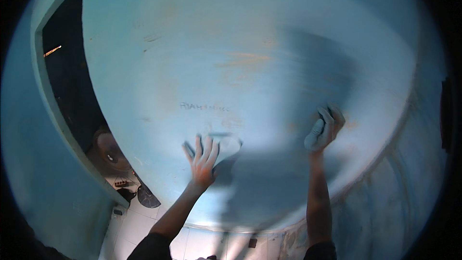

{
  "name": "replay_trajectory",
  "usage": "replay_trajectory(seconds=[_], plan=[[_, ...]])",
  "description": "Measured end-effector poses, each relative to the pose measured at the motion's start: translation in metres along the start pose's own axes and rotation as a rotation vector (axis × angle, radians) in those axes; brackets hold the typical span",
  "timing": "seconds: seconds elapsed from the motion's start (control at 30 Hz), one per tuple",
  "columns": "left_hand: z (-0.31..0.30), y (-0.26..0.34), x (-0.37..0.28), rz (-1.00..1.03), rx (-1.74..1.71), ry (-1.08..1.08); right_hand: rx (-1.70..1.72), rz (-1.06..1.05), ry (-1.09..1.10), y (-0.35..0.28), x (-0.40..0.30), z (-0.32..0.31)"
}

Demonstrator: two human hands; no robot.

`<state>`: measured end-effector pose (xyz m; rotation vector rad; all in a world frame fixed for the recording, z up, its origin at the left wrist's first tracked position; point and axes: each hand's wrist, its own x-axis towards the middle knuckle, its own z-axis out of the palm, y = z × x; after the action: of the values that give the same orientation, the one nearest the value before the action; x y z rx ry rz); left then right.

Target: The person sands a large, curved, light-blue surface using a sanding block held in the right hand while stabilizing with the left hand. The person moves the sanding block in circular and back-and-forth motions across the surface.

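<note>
A light blue painted wall (202,79) stands before me, with worn patches of orange-brown showing through. My left hand (203,162) lies against its lower part, fingers spread and dusted pale. Under its fingers is a thin pale sheet (230,145), which juts out to the right; its material cannot be made out. Farther right, my right hand (326,128) is raised to the wall with bent fingers, also coated in pale dust. Whether something sits between its fingers and the wall is hidden. Dark shadows of my arms and body fall on the wall.
At left is a doorway (68,61) into a dark room, with a round object (112,150) and a power strip (122,183) low inside. White floor tiles (139,220) run below, bearing a small dark piece (253,243). A stained side wall (379,195) meets this one at right. Handwriting marks the wall.
</note>
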<state>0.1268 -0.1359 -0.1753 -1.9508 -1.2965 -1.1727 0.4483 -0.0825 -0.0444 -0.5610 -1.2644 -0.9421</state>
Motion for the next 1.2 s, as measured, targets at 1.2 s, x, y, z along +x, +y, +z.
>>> replay_trajectory(seconds=[1.2], plan=[[-0.155, 0.014, 0.174, 0.190, -0.637, 0.082, -0.143, 0.312, -0.123, -0.078, -0.061, -0.071]])
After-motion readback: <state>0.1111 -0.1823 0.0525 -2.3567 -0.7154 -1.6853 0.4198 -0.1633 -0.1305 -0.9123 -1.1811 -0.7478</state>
